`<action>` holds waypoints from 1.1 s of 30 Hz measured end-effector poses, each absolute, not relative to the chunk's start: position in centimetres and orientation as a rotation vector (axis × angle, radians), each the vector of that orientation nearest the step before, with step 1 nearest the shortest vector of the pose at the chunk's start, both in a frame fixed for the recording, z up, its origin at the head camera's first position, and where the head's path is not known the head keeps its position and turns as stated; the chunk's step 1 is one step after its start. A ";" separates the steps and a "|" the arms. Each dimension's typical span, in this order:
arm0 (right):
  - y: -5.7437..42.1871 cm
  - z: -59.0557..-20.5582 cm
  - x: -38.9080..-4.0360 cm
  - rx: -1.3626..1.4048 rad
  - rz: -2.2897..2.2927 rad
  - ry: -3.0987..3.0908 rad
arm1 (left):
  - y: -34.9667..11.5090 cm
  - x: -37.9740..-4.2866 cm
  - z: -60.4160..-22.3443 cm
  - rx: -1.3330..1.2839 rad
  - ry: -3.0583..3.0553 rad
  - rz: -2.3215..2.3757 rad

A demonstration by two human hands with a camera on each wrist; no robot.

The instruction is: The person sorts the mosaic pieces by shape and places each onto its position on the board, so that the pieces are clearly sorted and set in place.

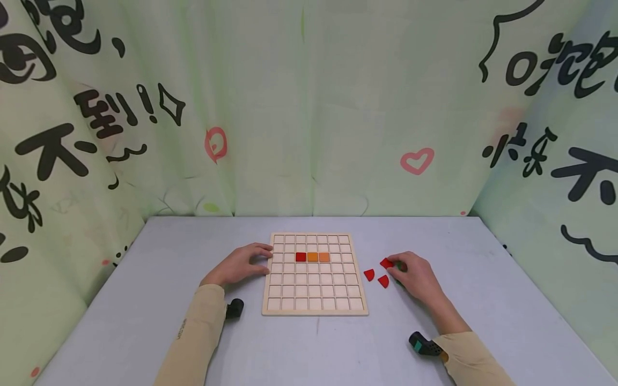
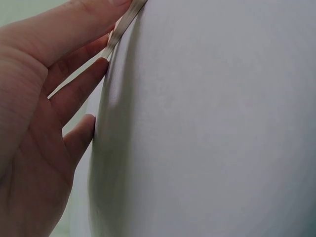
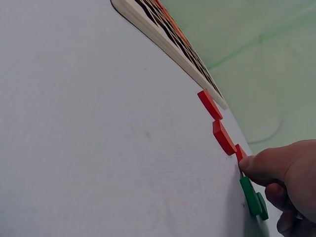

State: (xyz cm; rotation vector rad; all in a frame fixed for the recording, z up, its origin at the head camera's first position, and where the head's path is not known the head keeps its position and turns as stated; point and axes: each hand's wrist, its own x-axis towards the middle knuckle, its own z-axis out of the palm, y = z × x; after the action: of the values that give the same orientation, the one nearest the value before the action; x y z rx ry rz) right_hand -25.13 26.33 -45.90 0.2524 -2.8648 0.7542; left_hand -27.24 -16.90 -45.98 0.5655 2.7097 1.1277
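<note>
A wooden grid board (image 1: 315,314) lies flat on the table. In one of its upper rows sit a red square tile (image 1: 301,257) and two orange tiles (image 1: 318,257) side by side. My left hand (image 1: 243,264) rests at the board's left edge, fingers extended and thumb apart; the left wrist view shows its fingertips at the rim. Right of the board, my right hand (image 1: 414,276) pinches a red wedge-shaped piece (image 1: 385,263), thumb against it in the right wrist view. Two more red wedges (image 1: 369,275) lie beside it. Green pieces (image 3: 251,196) lie partly hidden under that hand.
The table (image 1: 193,343) has a pale cover and meets a light green curtain (image 1: 314,107) with printed writing at the back and sides. Dark wrist cameras (image 1: 425,344) stick out from both sleeves, close over the tabletop.
</note>
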 end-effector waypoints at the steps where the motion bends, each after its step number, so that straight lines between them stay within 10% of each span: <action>1: 26.3 -45.9 -25.2 0.259 0.755 -2.865 | -16.9 -27.2 -46.0 0.574 2.712 1.126; 33: 25.7 -45.9 -25.7 0.360 0.704 -2.839 | -16.8 -27.1 -45.8 0.526 2.706 1.128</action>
State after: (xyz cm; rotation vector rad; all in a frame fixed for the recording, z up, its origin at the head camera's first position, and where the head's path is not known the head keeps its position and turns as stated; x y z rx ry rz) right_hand -25.66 25.70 -45.92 0.3605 -2.8387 0.7036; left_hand -27.08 -16.82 -45.76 0.5256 2.7060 1.1279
